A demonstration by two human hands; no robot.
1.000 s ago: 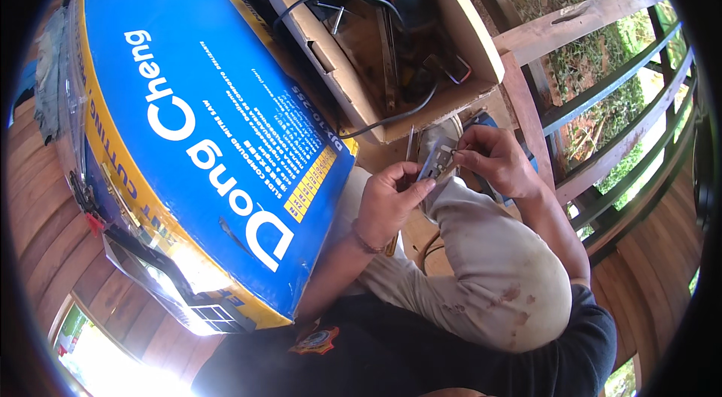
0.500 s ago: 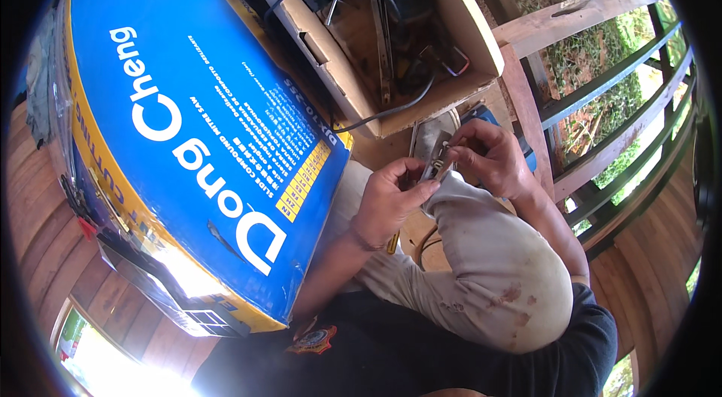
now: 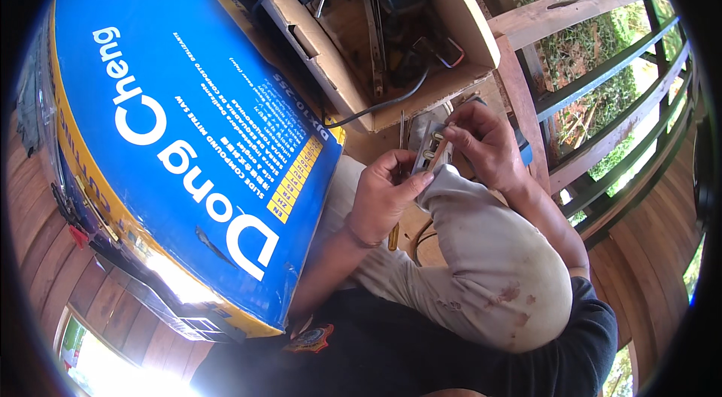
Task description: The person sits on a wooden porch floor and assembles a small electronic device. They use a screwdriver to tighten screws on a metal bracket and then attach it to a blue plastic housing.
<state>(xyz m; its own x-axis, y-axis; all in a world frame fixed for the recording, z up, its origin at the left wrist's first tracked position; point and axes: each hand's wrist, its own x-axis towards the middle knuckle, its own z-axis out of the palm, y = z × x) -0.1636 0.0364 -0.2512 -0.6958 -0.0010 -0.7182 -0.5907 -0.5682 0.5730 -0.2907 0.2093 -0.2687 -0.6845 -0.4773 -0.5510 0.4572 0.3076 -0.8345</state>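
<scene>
Between my two hands is a small grey metal plate [image 3: 430, 145] with slots in it; it looks like a piece of door hardware, but its exact kind is unclear. My left hand [image 3: 385, 198] pinches its lower left side, thumb in front. On the other edge, my right hand [image 3: 485, 143] grips with thumb and bent fingers. A screwdriver with a yellow handle [image 3: 393, 237] shows below my left hand, and a thin metal shaft rises above it. Whether that hand also holds the screwdriver is hidden. Both hands are just above my raised knee [image 3: 496, 246] in stained pale trousers.
A large blue and yellow carton [image 3: 173, 134] fills the left side. Beyond my hands stands an open cardboard box [image 3: 353, 89] with cables and tools inside. Wooden railings [image 3: 579, 104] run along the right. A dark cable [image 3: 423, 235] lies beside my leg.
The metal plate has tilted so its slotted face shows more plainly. My right hand has shifted slightly, and the thin shaft above my left hand is now visible. The view has moved a little.
</scene>
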